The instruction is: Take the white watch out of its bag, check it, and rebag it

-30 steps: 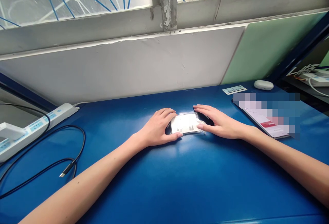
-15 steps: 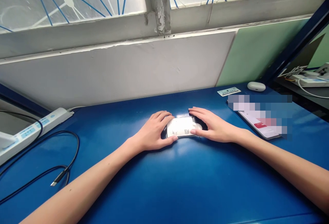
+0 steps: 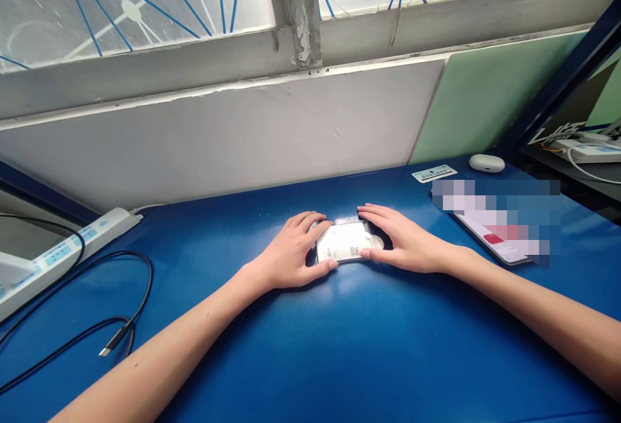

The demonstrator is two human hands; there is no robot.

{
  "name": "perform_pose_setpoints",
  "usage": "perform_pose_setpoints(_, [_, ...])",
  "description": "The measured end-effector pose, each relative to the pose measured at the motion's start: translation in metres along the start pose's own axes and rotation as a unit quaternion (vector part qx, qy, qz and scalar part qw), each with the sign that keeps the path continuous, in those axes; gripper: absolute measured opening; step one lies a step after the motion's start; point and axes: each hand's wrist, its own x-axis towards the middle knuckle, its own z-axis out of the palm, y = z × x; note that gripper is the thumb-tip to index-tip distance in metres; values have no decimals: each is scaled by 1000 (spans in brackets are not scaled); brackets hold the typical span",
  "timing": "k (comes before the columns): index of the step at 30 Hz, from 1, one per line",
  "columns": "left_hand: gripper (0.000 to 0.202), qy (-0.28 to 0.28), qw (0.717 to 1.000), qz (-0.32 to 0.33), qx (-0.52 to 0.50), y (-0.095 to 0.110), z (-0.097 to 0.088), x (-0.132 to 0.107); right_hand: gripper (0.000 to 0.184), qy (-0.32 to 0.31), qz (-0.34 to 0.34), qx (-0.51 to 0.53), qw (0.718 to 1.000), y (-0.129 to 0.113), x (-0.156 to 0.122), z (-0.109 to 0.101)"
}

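Observation:
A small flat rectangular packet (image 3: 342, 240) lies on the blue desktop, its white printed label glaring in the light and a square code near its lower right. It seems to have clear wrapping around it. My left hand (image 3: 297, 251) is closed around its left end, thumb along the near edge and fingers at the far side. At the right end, my right hand (image 3: 405, 240) grips it with the thumb on the near corner, while the fingers reach past the far edge. My palms partly hide both ends.
At the left lie a white power strip (image 3: 114, 224) and a black cable (image 3: 145, 281) with a bare plug. A phone (image 3: 485, 232), partly pixelated, a printed card (image 3: 434, 173) and a white earbud case (image 3: 487, 163) are at the right. A wall panel (image 3: 242, 145) bounds the blue desk (image 3: 339, 352).
Both hands keep nearly the same place on the packet. The whole view has shifted slightly; no thing has clearly moved on the desk.

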Motion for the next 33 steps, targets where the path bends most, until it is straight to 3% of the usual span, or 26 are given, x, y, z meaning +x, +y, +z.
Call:
perform_pose_setpoints(6, [66, 3, 1000, 2, 3, 0, 1, -1, 75, 19, -7, 6, 1000, 2, -1, 2])
perform_pose_setpoints(33, [65, 12, 1000, -2, -4, 1, 1, 0, 76, 19, -34, -46, 998, 1, -3, 4])
